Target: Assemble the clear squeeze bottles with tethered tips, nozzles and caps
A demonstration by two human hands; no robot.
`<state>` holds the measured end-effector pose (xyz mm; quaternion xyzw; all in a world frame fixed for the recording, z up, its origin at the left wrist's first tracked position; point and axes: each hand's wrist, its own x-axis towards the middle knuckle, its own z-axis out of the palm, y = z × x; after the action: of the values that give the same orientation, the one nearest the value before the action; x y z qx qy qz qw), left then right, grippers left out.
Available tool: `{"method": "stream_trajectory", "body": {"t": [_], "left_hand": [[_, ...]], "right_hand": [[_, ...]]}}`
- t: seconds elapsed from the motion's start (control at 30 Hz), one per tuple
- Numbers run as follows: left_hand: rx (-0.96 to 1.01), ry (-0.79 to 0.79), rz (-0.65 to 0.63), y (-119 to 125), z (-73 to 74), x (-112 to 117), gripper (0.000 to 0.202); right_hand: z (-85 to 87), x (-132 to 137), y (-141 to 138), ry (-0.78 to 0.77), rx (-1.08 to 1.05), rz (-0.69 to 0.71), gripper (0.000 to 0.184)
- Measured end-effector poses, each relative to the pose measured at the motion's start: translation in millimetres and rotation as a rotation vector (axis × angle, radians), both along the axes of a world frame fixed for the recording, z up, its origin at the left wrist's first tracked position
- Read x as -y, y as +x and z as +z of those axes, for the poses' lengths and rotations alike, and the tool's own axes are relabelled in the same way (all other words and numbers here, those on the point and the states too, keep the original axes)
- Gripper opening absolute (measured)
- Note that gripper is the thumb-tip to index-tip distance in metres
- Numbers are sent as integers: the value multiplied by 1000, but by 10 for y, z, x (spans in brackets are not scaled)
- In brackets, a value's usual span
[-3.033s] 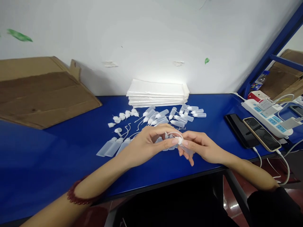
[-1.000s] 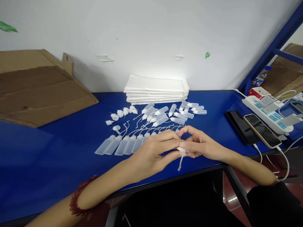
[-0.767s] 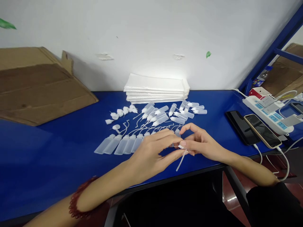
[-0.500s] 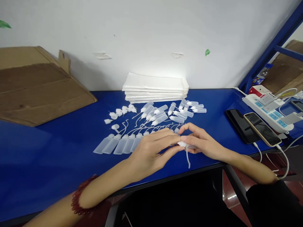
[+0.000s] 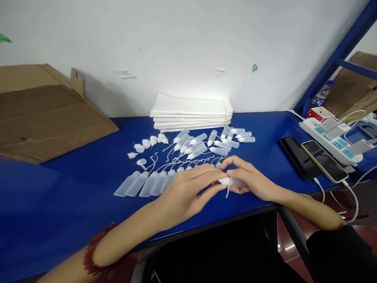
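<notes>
A small translucent squeeze bottle (image 5: pixel 238 182) lies sideways in my right hand (image 5: pixel 255 181), whose thumb and fingers are closed around its body. At the bottle's left end is a white cap (image 5: pixel 224 181), with a thin white strap hanging down from the neck. My left hand (image 5: pixel 188 188) pinches this cap between thumb and fingers. Partly behind my left hand is a row of uncapped bottles (image 5: pixel 150 184) with long straps. Several loose white needle-tipped caps (image 5: pixel 146 143) lie beyond them. Farther back are capped bottles (image 5: pixel 194 149) in a loose group.
A stack of white padded sheets or envelopes (image 5: pixel 191 108) stands against the wall. Cardboard (image 5: pixel 53 122) leans at the left. Two phones (image 5: pixel 324 161) on charging cables and a power strip (image 5: pixel 332 139) lie at the right. The blue table's front edge is close to my forearms.
The held bottle and its cap show more between my hands, and its strap has swung left and appears shorter. Both hands stay nearly in place. The view has shifted slightly.
</notes>
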<state>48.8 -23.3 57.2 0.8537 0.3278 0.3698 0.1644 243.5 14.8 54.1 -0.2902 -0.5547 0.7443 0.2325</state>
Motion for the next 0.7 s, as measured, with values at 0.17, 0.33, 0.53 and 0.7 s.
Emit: {"method": "stream_trajectory", "body": {"t": [0.17,0.33,0.53,0.7], "left_hand": [[22,2,-22,-18,15,-17,17],[61,-131,-28,-41,62,-36,15],[106,-131,-46,-31,51,-52,14],[121,-94,-20,0,4,-38,10]], "right_hand": [[-2,-18,54,72,-67,84,33],[12,29,64,333,90,78,37],[-12,48,66,687,235,72,28],[-74,32,59,1019,305,-18,27]]}}
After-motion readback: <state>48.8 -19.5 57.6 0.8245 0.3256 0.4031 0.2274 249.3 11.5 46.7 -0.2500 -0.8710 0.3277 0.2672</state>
